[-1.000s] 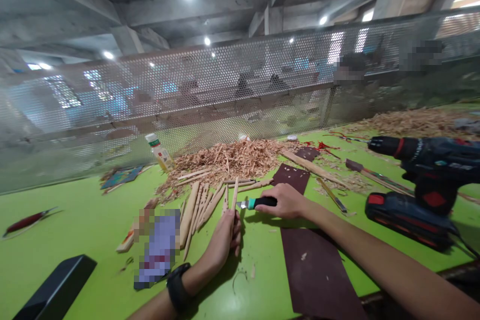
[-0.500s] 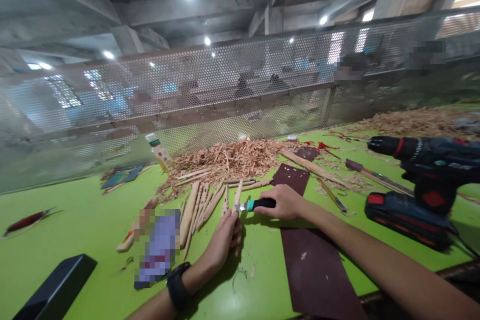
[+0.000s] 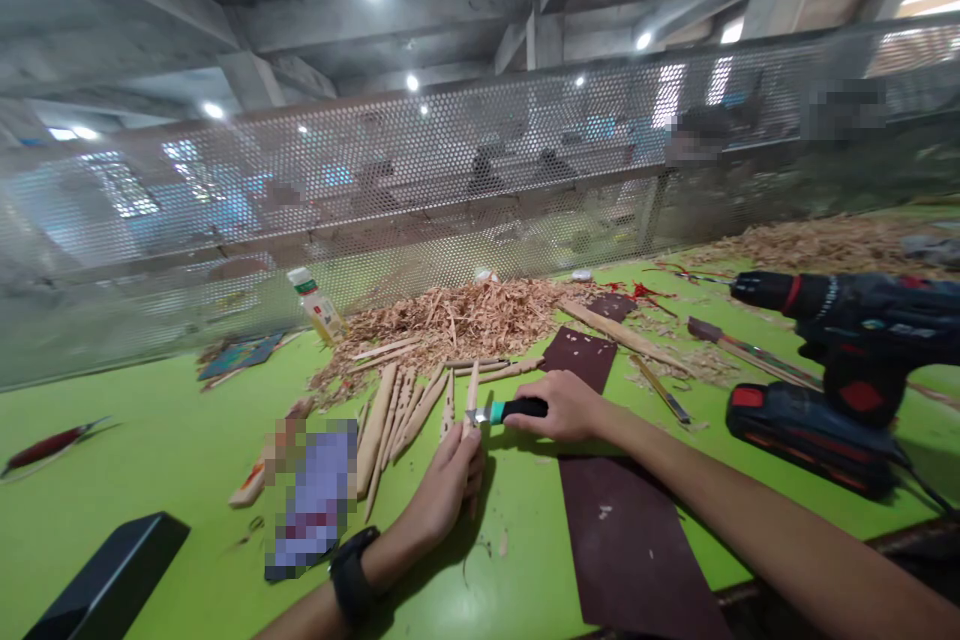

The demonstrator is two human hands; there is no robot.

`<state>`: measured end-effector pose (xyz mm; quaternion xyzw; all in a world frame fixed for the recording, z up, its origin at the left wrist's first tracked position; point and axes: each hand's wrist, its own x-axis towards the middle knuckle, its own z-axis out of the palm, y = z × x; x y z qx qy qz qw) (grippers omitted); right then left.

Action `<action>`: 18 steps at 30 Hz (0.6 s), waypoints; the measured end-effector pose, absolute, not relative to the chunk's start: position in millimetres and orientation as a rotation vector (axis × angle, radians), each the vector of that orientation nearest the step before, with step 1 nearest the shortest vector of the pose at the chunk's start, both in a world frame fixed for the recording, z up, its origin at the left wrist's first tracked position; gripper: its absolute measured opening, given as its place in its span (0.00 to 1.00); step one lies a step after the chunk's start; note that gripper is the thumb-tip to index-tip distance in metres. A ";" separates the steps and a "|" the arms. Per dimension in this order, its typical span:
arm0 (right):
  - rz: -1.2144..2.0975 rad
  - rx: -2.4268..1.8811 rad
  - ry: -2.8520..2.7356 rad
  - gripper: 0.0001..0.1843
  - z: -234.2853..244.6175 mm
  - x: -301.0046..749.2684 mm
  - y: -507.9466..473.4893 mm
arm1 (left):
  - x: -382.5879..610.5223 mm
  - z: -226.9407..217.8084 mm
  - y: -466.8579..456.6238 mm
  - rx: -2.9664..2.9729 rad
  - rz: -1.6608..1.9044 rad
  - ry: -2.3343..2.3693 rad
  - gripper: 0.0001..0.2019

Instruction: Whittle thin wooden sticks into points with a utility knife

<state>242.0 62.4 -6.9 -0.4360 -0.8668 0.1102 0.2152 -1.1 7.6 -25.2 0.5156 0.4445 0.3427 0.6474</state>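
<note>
Remotely, I recorded my left hand (image 3: pixel 441 482) pinching a wooden stick (image 3: pixel 473 384), my right hand (image 3: pixel 568 407) closed around a knife (image 3: pixel 525 408), blade (image 3: pixel 479 415) just past the left fingertips (image 3: pixel 454 434).

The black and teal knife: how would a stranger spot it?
Find the heap of tan wood shavings on the bright green table. Nearer the camera, the right hand grips the black and teal knife, its blade at a slim pale wooden stick in the left hand. Its teal collar sets it apart from the pale sticks nearby.
</note>
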 end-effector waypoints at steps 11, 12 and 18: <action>0.277 -1.258 -2.361 0.31 -4.9 249.3 66.8 | -2.3 -22.5 4.4 1.203 0.749 0.978 0.24; 0.290 -1.240 -2.380 0.31 -5.1 246.3 65.0 | -2.6 -24.6 5.3 1.192 0.755 0.982 0.24; 0.342 -1.157 -2.411 0.29 -5.8 242.5 63.1 | -1.7 -27.1 5.8 1.217 0.750 1.008 0.22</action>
